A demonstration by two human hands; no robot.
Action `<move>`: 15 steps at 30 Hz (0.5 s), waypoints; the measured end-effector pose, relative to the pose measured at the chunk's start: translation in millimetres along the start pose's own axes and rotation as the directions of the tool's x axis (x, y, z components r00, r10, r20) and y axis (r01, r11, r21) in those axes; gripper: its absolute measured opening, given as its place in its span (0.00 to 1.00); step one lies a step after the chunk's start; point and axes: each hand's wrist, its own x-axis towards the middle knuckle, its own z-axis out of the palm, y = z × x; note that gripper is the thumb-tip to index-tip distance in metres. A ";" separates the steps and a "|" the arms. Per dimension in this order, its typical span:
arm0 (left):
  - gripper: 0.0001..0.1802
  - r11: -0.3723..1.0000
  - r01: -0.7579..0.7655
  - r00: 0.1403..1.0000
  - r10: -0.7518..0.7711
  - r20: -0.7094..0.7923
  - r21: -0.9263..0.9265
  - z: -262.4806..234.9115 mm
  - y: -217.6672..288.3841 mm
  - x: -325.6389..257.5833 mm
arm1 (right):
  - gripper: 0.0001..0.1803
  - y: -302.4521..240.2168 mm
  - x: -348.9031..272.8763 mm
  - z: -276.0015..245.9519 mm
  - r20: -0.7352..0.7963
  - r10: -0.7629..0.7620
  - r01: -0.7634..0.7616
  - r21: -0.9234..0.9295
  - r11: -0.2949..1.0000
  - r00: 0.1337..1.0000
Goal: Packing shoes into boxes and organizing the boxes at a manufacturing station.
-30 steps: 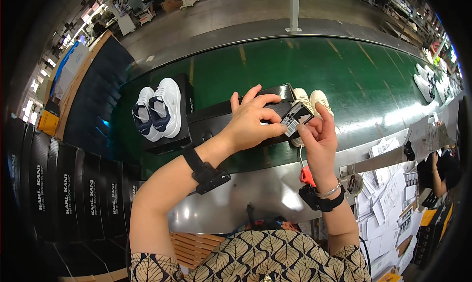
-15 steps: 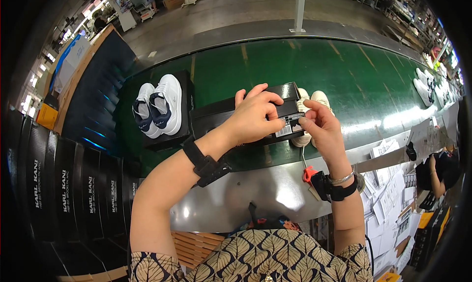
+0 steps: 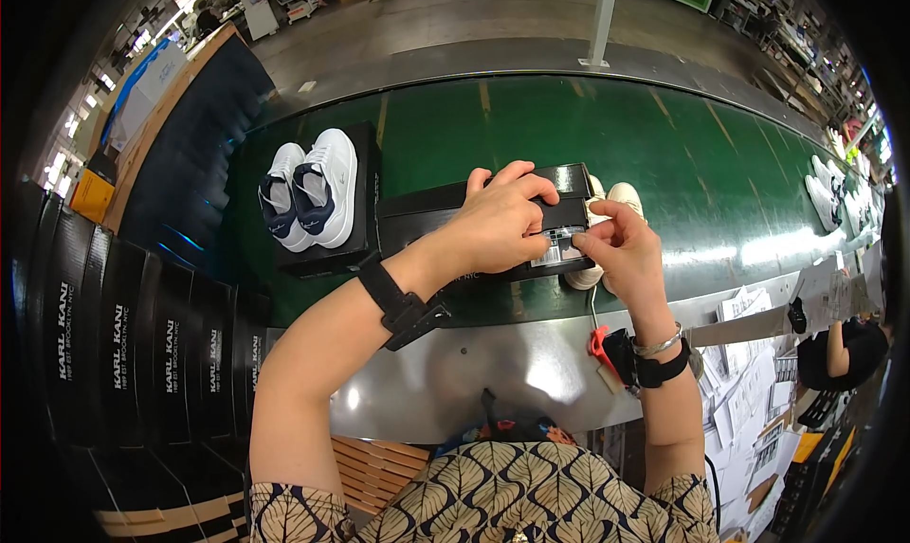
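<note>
A long black cardboard shoe box [image 3: 445,223] lies across the near part of the curved green conveyor belt [image 3: 720,164], close to the belt's front edge where the bare metal ledge [image 3: 512,363] begins. The left hand [image 3: 500,223] lies spread over the box's right end, pressing it down, while the right hand [image 3: 621,249] pinches a small white label [image 3: 557,251] against that end face. A white-and-navy sneaker pair [image 3: 311,194] sits on another black box to the left; open belt stretches beyond and to the right.
</note>
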 end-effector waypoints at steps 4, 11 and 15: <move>0.12 1.000 0.016 1.000 -0.016 0.007 0.014 -1.9 -1.0 0.4 | 0.19 -1.2 -4.0 6.2 -0.052 -0.074 0.071 -0.050 0.996 0.996; 0.12 0.993 -0.039 0.999 0.039 0.000 0.107 -7.1 -2.0 -2.9 | 0.24 2.6 -10.9 17.6 -0.075 -0.371 0.328 -0.331 0.885 0.926; 0.13 0.999 -0.038 0.999 0.038 0.015 0.033 -17.1 -11.1 -7.0 | 0.29 1.9 -11.5 23.9 -0.201 -0.288 0.232 -0.262 0.937 0.936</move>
